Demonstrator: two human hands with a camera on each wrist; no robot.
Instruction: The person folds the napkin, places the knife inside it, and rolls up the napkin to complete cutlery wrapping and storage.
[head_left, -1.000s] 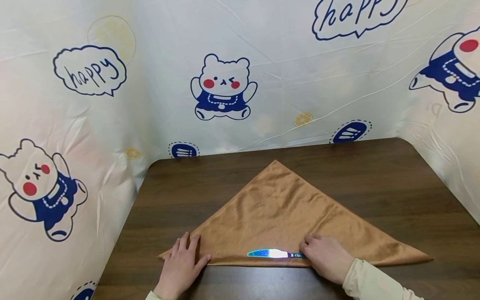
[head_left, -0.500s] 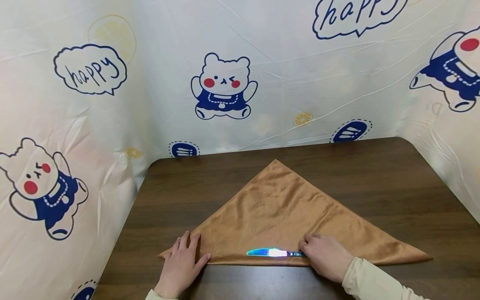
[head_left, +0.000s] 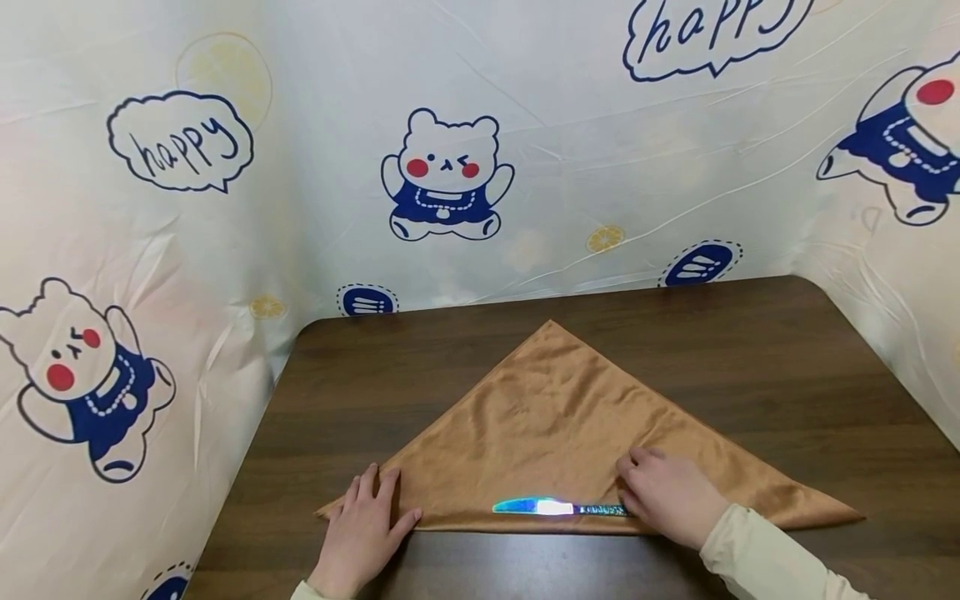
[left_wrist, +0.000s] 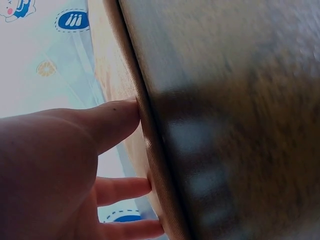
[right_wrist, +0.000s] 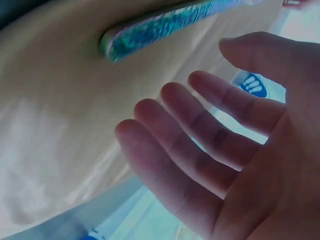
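A brown satin napkin (head_left: 555, 425) lies folded into a triangle, its long edge toward me and its tip pointing away. Along that near edge rests a table knife (head_left: 551, 507), its shiny iridescent blade pointing left. In the right wrist view the knife's patterned blue-green handle (right_wrist: 160, 29) lies on the cloth, apart from the fingers. My right hand (head_left: 671, 498) hovers beside the handle's end, fingers relaxed and holding nothing. My left hand (head_left: 363, 529) rests with spread fingers on the napkin's left corner; in the left wrist view its thumb (left_wrist: 120, 117) touches the folded edge.
A dark wooden table (head_left: 375, 375) carries the napkin. Behind and at both sides hangs a pale curtain (head_left: 562, 208) printed with bears and lettering, meeting the table's back edge.
My right hand has let go of the knife's handle and shifted slightly right, uncovering more of it. The knife, the napkin and my left hand have stayed in place.
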